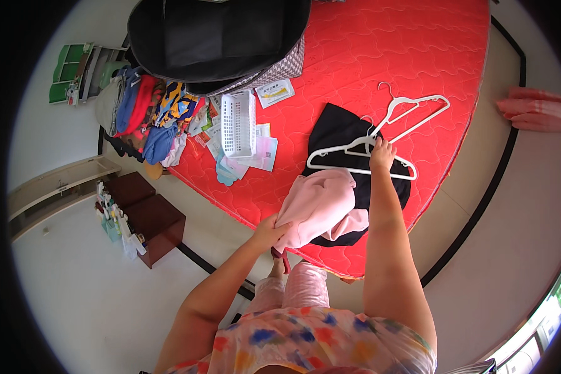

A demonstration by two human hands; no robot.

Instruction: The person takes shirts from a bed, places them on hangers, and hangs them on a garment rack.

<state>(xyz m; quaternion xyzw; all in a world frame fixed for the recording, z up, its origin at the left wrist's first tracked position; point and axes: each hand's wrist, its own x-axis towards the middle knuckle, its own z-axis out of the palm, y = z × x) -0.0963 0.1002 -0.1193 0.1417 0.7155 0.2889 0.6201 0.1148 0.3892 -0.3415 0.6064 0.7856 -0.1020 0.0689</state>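
Observation:
My left hand [271, 232] is closed on the edge of a pink garment [321, 202], which lies bunched near the front edge of the red mattress. My right hand [382, 154] has its fingers around the upper middle of a white clothes hanger [330, 157]. Beneath that hanger spreads a black garment [335, 128], partly covered by the pink one. A second white hanger [421, 121] with a metal hook lies just beyond my right hand, overlapping the first near its hook.
A white plastic basket [238, 149] stands among papers and packets on the red mattress [374, 43]. Behind it is a large black bag [221, 37]. Folded clothes [146, 106] are piled at the far left. Dark brown cabinets [156, 224] stand on the left, and pink cloth [536, 111] hangs at the right.

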